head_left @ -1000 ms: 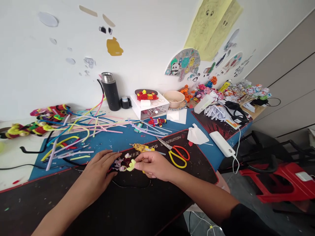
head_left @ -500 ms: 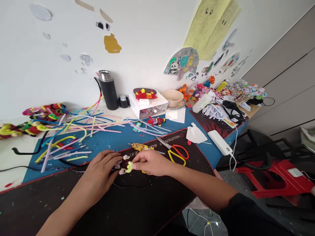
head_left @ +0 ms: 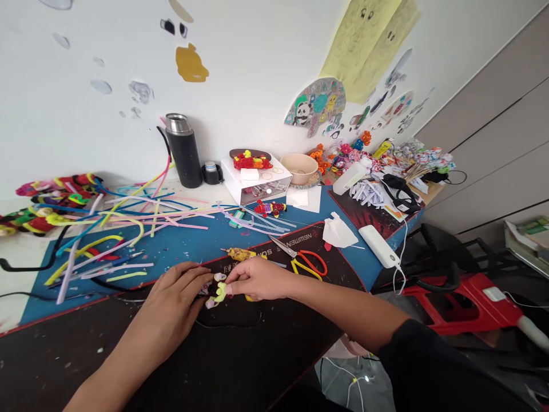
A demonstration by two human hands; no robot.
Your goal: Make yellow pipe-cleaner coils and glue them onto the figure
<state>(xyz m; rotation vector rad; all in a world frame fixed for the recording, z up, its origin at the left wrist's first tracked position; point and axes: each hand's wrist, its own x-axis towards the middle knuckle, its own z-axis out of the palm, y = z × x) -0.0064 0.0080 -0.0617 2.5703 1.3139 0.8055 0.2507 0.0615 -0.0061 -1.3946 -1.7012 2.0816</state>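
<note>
My left hand (head_left: 175, 300) rests on the dark mat with its fingers curled round a small pipe-cleaner figure (head_left: 208, 288), dark red with pale pink parts. Most of the figure is hidden under those fingers. My right hand (head_left: 261, 279) pinches a small pale-yellow fuzzy piece (head_left: 219, 292) between thumb and index finger, against the figure's right end. Just behind the right hand lies a yellow, stained tool with a narrow tip (head_left: 240, 253), partly covered by the hand. Scissors (head_left: 306, 260) with red and yellow handles lie half open beyond my right wrist.
Loose pipe cleaners (head_left: 115, 229) spread over the left back of the table. Behind stand a black flask (head_left: 185, 154), a white box (head_left: 257, 186) and a beige bowl (head_left: 299, 171). Crumpled tissue (head_left: 338, 230) and a white power bank (head_left: 380, 246) lie to the right.
The view has shifted slightly. My right hand has moved a little left with the yellow piece, closer over the figure. My left hand keeps its hold.
</note>
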